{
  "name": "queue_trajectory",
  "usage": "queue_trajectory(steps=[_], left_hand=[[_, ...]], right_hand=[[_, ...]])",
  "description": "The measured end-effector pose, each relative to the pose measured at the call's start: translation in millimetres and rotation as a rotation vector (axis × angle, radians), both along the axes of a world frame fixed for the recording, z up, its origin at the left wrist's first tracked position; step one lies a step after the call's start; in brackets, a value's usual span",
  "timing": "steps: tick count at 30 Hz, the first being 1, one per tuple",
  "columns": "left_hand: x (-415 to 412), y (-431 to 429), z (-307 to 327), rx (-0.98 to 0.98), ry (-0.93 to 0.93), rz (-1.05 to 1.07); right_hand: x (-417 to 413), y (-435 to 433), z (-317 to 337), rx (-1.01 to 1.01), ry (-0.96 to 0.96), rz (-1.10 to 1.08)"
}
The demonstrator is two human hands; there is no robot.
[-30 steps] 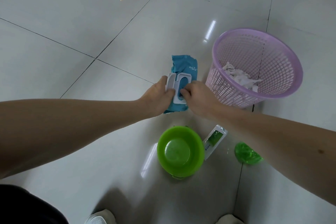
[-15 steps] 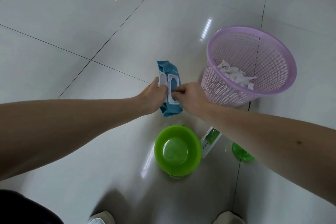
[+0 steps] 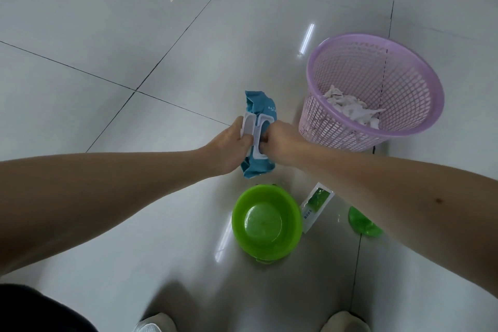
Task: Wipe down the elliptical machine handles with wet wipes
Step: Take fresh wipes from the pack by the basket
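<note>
The wet wipes pack is held up in mid-air above the tiled floor, just left of the purple basket. It's gripped from the left side by the left hand, with the flipped-open white lid caught under those fingers. The right hand is curled tight at the opening. A wipe is probably being pinched there, but the fingertips are hidden, so that can't be told for sure.

Handling-wise, the pack looks light, floppy and half squashed, so it's best steadied by the stiff lid frame, the only rigid bit. The wipes can be expected to be limp, damp and a bit slippery, so one is best taken by a corner and drawn out slowly or a second might get dragged along.

Counted: one pack, one basket with a wad of crumpled white wipes inside, one green basin, one white-and-green sachet, one green thing half covered by the right forearm, and two shoe tips at the bottom edge. No elliptical handles are in view.
</note>
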State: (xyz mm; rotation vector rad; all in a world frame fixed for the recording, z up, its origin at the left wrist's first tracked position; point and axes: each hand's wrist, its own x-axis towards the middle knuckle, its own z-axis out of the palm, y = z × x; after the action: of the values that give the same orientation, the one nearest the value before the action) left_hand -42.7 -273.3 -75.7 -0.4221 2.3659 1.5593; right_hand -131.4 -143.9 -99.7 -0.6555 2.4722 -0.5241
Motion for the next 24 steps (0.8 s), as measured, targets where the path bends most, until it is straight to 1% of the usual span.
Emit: queue_trajectory(steps=[2, 8, 10, 12, 15, 17, 19, 22, 24], left_hand=[[0, -1, -2, -0.034, -0.013, 0.005], [0, -6, -6, -0.101, -0.027, 0.046], [2, -9, -9, -0.107, -0.067, 0.023], [3, -11, -12, -0.073, -0.107, -0.006], [0, -13, -14, -0.151, -0.131, -0.039], [-2, -12, -14, -0.152, -0.151, -0.031], [-3, -13, -17, -0.105, -0.176, 0.018], [-3, -18, -20, -0.055, -0.184, 0.094], [-3, -20, -22, -0.016, -0.171, 0.105]], right_hand=[[1, 0, -4, -0.016, 0.046, -0.007], [-4, 6, -9, -0.103, 0.017, -0.097], [-9, 8, -8, -0.150, 0.017, -0.127], [-11, 10, -8, -0.190, 0.011, -0.155], [-12, 9, -8, -0.213, 0.024, -0.117], [-10, 7, -11, -0.195, 0.017, -0.083], [-9, 7, -14, -0.126, 0.024, -0.041], [-8, 6, -11, 0.002, 0.068, 0.081], [-8, 4, -6, 0.024, 0.082, 0.159]])
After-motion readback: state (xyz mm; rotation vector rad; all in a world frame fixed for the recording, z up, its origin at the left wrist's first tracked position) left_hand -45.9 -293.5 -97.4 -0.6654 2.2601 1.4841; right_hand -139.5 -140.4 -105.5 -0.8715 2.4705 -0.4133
